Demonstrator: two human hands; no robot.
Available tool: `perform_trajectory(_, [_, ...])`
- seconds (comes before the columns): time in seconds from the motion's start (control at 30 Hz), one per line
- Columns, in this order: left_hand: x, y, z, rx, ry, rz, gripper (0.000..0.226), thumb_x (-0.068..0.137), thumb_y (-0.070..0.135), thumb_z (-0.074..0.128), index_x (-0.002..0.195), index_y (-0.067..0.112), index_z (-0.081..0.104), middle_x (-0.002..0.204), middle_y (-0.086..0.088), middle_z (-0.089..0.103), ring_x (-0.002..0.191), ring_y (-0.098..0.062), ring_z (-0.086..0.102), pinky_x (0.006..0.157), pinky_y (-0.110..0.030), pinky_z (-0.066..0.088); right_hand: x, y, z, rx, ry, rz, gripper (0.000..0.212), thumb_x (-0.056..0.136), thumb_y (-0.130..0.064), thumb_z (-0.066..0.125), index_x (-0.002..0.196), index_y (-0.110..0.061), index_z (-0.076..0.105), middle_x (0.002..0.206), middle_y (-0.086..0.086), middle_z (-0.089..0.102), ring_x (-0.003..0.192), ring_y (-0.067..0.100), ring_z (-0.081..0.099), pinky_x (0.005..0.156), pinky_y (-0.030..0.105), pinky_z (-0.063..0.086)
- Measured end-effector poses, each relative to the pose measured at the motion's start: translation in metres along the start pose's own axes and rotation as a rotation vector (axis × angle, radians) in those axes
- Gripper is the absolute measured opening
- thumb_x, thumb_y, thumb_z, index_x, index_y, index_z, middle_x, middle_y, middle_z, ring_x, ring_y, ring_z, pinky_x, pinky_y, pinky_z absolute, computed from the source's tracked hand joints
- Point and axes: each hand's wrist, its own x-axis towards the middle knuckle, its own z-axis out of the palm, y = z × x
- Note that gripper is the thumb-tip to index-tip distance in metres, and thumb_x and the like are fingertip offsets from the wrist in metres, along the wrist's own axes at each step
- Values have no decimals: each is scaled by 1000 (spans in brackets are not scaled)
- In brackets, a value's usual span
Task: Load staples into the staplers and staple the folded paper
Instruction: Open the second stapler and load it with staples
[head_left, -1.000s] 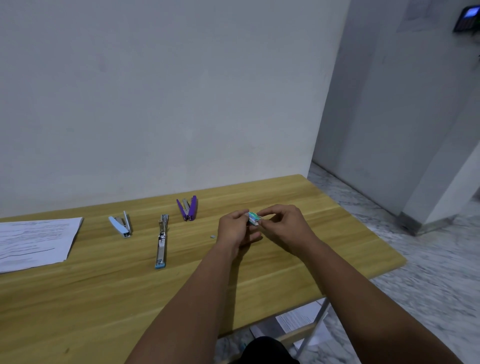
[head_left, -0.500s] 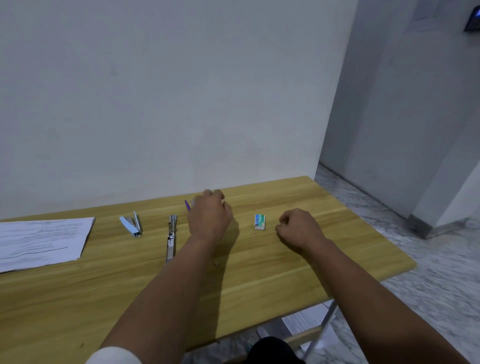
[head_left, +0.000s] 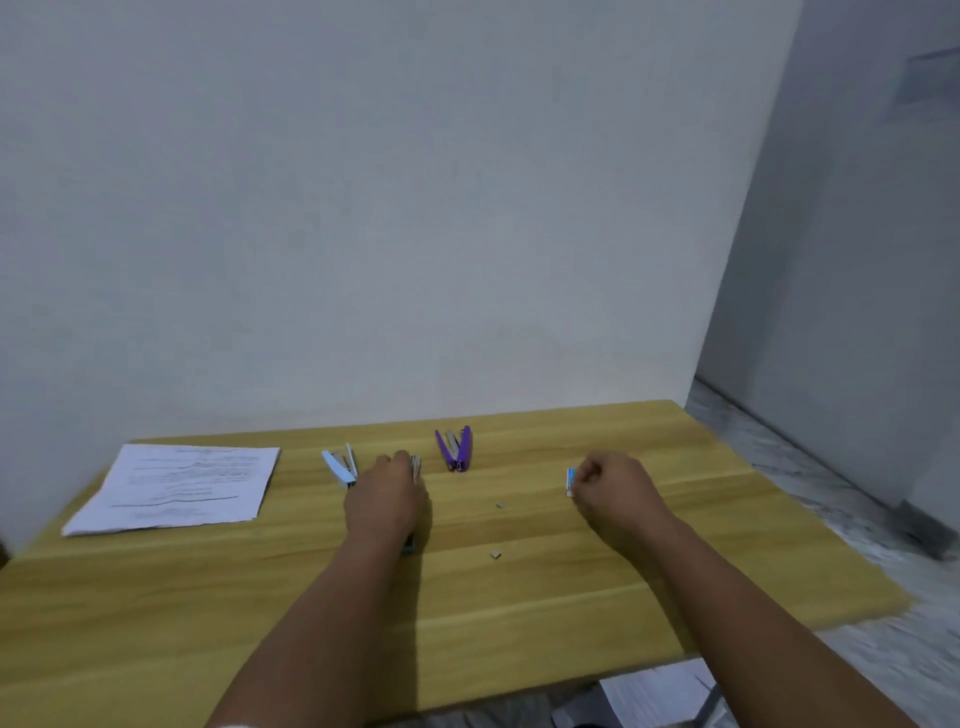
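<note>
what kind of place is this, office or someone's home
Probably a plain office or workroom, though a home can't be ruled out. A bare wooden table stands against an undecorated white wall, holding only printed sheets and opened staplers such as the purple stapler. The floor is marble-patterned.

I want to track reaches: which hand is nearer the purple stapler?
Left. The left hand lies just beside the purple stapler; the right hand is farther off.

Dim even light; soft blur; edges warped
</note>
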Motion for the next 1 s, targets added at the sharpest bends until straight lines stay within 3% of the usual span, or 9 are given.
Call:
perform_trajectory(0.07, [-3, -5, -2, -25, 5, 17, 11, 100, 28, 51, 104, 19, 57, 98, 0, 66, 83, -24, 60, 67, -34, 50, -6, -20, 8, 192, -88, -7, 16, 87, 2, 75, 75, -6, 69, 67, 3, 67, 53, 10, 62, 49, 23, 49])
perform_trajectory(0.13, [-6, -10, -7, -40, 3, 23, 6, 97, 22, 51, 100, 20, 56, 91, 0, 66, 77, -25, 57, 64, -33, 46, -6, -37, 18, 224, -165, -38, 16, 81, 4, 85, 75, -5, 72, 63, 0, 67, 50, 5, 59, 47, 17, 48])
perform_trajectory(0.27, [-15, -29, -15, -50, -2, 61, 6, 94, 28, 59, 98, 25, 60, 88, 1, 69, 80, -26, 63, 62, -31, 47, -8, -66, 43, 306, -257, -37, 18, 78, 3, 89, 72, -6, 74, 60, 1, 69, 50, 11, 57, 50, 22, 48])
perform_trajectory(0.4, [-26, -55, -17, -110, 35, 117, 11, 92, 37, 66, 98, 28, 66, 92, 5, 73, 86, -23, 65, 66, -33, 52, -16, -94, 65, 347, -322, -47, 15, 81, 4, 86, 95, 4, 79, 75, 9, 73, 56, 10, 65, 51, 19, 53])
perform_trajectory(0.53, [-32, -75, -21, -175, 37, 168, 11, 90, 36, 70, 99, 31, 67, 96, 7, 72, 90, -18, 64, 68, -33, 51, -18, -115, 88, 253, -389, -156, 17, 85, -1, 84, 101, -2, 81, 87, 11, 76, 72, 15, 69, 64, 24, 59])
perform_trajectory(0.7, [-43, -88, -24, -206, 73, 222, 15, 91, 38, 71, 103, 30, 68, 87, 8, 60, 85, -18, 58, 67, -33, 45, -22, -134, 112, 120, -464, -318, 7, 89, -4, 80, 92, -10, 80, 88, 2, 75, 76, 6, 65, 72, 22, 52])
perform_trajectory(0.8, [-49, -91, -20, -257, 116, 237, 13, 90, 37, 72, 102, 30, 69, 83, 12, 57, 87, -17, 57, 68, -34, 45, -25, -141, 123, 50, -478, -381, 9, 89, -12, 80, 89, -21, 79, 96, -1, 77, 79, 5, 66, 71, 20, 50])
perform_trajectory(1.0, [-50, -93, -17, -296, 113, 248, 14, 89, 38, 72, 102, 32, 69, 87, 6, 64, 86, -16, 57, 69, -34, 47, -21, -142, 133, 23, -520, -380, 11, 88, -16, 83, 85, -26, 80, 87, -5, 77, 80, 7, 68, 71, 23, 50])
